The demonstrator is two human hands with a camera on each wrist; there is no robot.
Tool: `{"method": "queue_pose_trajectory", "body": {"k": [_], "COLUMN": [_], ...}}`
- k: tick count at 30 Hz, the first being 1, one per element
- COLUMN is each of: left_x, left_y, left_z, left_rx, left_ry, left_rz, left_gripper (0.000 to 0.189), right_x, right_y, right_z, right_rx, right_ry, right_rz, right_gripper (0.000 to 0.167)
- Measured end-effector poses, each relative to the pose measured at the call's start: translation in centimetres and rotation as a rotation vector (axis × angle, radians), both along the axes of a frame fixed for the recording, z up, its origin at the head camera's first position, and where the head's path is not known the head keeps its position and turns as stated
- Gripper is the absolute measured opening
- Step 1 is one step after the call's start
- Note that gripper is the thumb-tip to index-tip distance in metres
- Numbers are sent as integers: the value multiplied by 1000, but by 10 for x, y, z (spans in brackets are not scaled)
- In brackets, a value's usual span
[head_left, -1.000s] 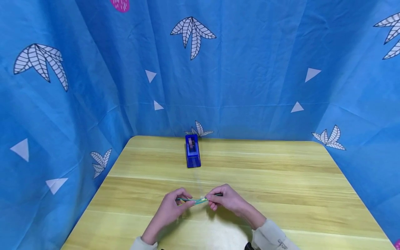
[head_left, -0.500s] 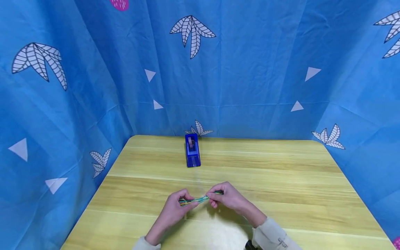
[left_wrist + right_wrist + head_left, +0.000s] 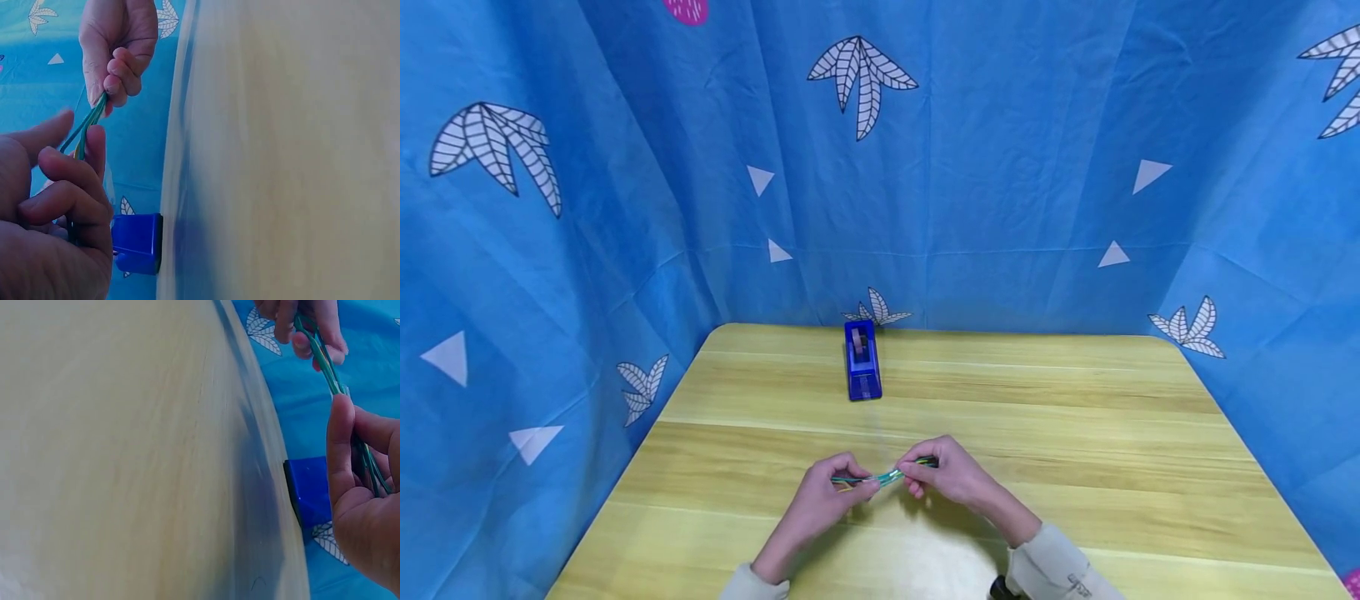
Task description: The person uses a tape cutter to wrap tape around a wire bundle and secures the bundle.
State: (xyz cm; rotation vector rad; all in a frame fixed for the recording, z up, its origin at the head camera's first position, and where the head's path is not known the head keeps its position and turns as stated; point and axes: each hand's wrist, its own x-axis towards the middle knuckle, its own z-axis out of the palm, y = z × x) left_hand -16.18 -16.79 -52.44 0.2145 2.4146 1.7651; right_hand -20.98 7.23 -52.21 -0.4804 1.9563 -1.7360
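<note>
A bundle of thin green, yellow and dark wires (image 3: 890, 477) spans my two hands over the near part of the table. My left hand (image 3: 829, 492) grips its left part with curled fingers, and in the left wrist view the wires (image 3: 94, 120) pass between thumb and fingers. The thumb and fingers of my right hand (image 3: 953, 477) pinch the bundle farther right; its dark end lies inside that hand. From the blue tape dispenser (image 3: 862, 362), a faint clear strip of tape (image 3: 877, 429) runs towards the bundle near my right fingertips. Its exact contact is hard to see.
The wood-grain table (image 3: 1075, 417) spreads on both sides of the hands. Behind it and along its sides hangs a blue patterned curtain (image 3: 1000, 167). The dispenser stands near the table's back edge.
My left hand has shifted slightly right and closer to the right hand, so less of the bundle shows between them. The right hand has risen a little; the dispenser stays put.
</note>
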Motion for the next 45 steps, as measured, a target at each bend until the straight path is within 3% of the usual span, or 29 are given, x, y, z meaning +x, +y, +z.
{"method": "queue_pose_trajectory", "body": {"k": [8, 13, 20, 24, 28, 32, 35, 41, 45], "left_x": [-4, -4, -4, -4, -5, -6, -7, -6, -4], "left_y": [-1, -1, -1, -1, -1, -1, -1, -2, -1], "left_z": [-2, 1, 5, 5, 2, 0, -1, 0, 2], "left_rx": [-25, -47, -80, -97, -118, -188, -249, -326, -360], "left_ry": [54, 114, 148, 254, 441, 653, 761, 825, 765], "left_rz": [54, 45, 63, 67, 61, 49, 55, 64, 77], "left_gripper": [15, 8, 5, 7, 11, 11, 13, 18, 21], "right_x": [-3, -5, -11, -13, -14, -14, -14, -14, -14], "right_y": [0, 1, 6, 9, 9, 8, 7, 5, 3], "right_z": [-2, -5, -13, -14, -12, -11, -11, -12, -14], "right_rx": [-11, -21, -83, -120, -149, -185, -202, -211, -202], "right_ry": [24, 23, -44, -107, -191, -264, -290, -286, -262], "right_rz": [23, 25, 51, 73, 90, 99, 94, 55, 26], "right_gripper": [17, 17, 31, 40, 47, 42, 34, 23, 22]}}
